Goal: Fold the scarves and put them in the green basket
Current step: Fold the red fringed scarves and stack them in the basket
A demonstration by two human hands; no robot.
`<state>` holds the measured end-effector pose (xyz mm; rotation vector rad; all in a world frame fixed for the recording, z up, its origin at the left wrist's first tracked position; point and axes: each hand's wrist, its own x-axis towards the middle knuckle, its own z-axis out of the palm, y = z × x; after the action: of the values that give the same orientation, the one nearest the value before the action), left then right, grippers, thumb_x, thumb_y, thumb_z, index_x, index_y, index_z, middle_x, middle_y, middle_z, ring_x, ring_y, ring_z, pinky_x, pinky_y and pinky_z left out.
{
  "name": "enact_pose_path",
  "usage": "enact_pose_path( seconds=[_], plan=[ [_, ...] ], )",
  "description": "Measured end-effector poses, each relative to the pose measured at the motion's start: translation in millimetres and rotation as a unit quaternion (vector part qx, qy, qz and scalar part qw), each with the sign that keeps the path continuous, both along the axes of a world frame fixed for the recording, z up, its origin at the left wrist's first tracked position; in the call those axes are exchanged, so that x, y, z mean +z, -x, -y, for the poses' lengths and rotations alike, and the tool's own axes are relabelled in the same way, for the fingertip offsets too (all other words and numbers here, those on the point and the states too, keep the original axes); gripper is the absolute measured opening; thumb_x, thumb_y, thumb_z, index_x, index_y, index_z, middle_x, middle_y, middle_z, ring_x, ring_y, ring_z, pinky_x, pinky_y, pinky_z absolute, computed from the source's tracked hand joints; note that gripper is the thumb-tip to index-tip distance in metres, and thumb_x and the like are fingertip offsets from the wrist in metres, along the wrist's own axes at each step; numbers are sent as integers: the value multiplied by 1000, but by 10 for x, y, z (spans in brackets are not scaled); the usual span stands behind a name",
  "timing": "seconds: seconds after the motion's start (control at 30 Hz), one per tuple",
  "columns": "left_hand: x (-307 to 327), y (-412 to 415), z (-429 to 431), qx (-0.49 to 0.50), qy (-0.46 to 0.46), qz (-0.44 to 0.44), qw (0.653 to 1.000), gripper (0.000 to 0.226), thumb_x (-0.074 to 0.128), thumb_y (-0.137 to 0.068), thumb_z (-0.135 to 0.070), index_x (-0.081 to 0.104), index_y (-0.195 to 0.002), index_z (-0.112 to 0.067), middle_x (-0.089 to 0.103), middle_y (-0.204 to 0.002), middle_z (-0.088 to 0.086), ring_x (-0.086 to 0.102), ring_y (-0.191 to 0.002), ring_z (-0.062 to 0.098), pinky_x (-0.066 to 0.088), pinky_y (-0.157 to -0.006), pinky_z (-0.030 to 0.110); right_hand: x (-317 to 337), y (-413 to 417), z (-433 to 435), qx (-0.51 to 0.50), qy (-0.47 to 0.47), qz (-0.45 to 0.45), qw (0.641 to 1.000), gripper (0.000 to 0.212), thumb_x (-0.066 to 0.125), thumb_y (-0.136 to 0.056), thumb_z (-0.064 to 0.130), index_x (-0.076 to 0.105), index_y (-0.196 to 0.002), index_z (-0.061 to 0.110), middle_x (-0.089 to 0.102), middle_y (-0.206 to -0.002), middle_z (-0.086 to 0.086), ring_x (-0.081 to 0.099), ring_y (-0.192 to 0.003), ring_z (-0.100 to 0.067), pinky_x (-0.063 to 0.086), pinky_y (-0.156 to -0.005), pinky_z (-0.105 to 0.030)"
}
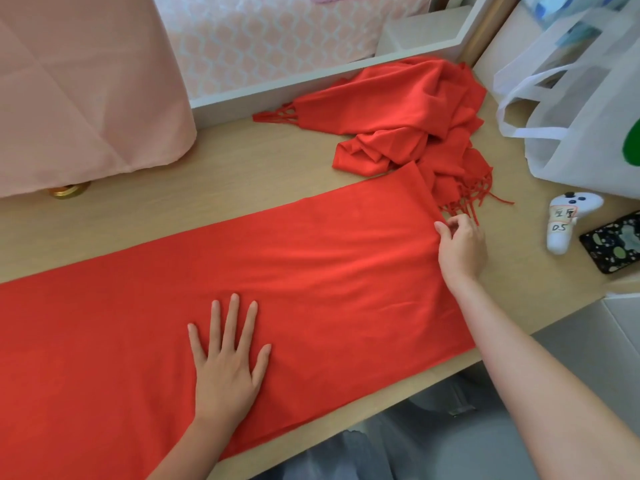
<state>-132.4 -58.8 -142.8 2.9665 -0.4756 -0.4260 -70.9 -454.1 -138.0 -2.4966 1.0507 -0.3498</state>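
A long red scarf [311,271] lies spread flat across the wooden table [259,174], running from the lower left to the right. My left hand [227,365] presses flat on it with fingers spread. My right hand [460,245] pinches the scarf's right end at its fringed edge. A second red scarf [398,116] lies crumpled at the back right, its tassels showing at both ends. No green basket is in sight; only a green patch [632,143] shows at the right edge.
A white non-woven bag [571,109] stands at the right. A white controller [564,223] and a phone [613,244] lie beside it. Pink cloth [86,91] hangs at the back left, over a gold lid [69,190]. A white ledge [277,88] borders the table's back.
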Motion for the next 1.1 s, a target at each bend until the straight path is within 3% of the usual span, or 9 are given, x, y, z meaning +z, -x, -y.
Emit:
enact_pose_path(
  seconds=[0.17,0.3,0.47,0.63,0.73,0.83,0.97,1.1],
  plan=[
    [100,-94,38,26,45,28,998,63,14,-98,-53,34,-147,-20,31,-153,8,18,-146,28,12,-114,61,119,-163,-38,23,17,83,996,35,63,-86,41,59,-102,10,60,-102,-10,50,-100,-30,33,-89,-35],
    [103,-355,239,11,47,53,997,62,27,-94,-49,26,-150,-23,20,-159,6,8,-148,28,6,-116,58,144,-524,-129,60,-22,62,996,43,67,-83,44,59,-110,13,57,-108,-9,48,-103,-28,32,-93,-34],
    [-58,-429,302,-6,1,36,999,65,25,-93,-52,23,-151,-25,15,-160,5,7,-147,32,8,-112,65,72,-748,-43,8,-34,11,999,25,66,-86,26,64,-103,9,62,-110,-13,52,-106,-32,36,-89,-37],
    [-53,-437,305,-10,-3,46,999,65,26,-92,-53,23,-151,-26,15,-160,6,4,-147,35,8,-111,66,124,-739,50,-5,-83,57,995,15,65,-86,24,67,-96,13,62,-104,-8,57,-99,-26,41,-80,-31],
    [-54,-440,292,-10,-4,43,999,65,26,-92,-53,24,-151,-25,16,-160,6,5,-147,34,7,-112,66,207,-497,123,7,-150,94,984,23,71,-82,28,64,-100,17,65,-101,-9,59,-93,-22,46,-85,-34],
    [-33,-442,300,-1,15,39,999,66,27,-91,-54,29,-150,-25,22,-158,6,9,-147,33,8,-113,64,251,49,201,12,-156,22,987,34,74,-79,36,63,-104,16,63,-101,-10,59,-93,-23,48,-87,-40],
    [43,-544,335,11,54,58,997,67,31,-89,-54,31,-149,-23,28,-155,8,14,-146,29,6,-115,59,277,903,80,-16,-116,-72,991,44,75,-78,38,58,-109,12,52,-105,-2,51,-96,-17,44,-87,-37],
    [-28,-613,302,-6,29,48,998,70,16,-94,-60,20,-152,-22,16,-160,7,5,-148,29,5,-114,61,199,1336,-18,-70,-143,-48,986,26,74,-80,26,56,-95,13,58,-92,-7,56,-90,-27,41,-75,-34]
  ],
)
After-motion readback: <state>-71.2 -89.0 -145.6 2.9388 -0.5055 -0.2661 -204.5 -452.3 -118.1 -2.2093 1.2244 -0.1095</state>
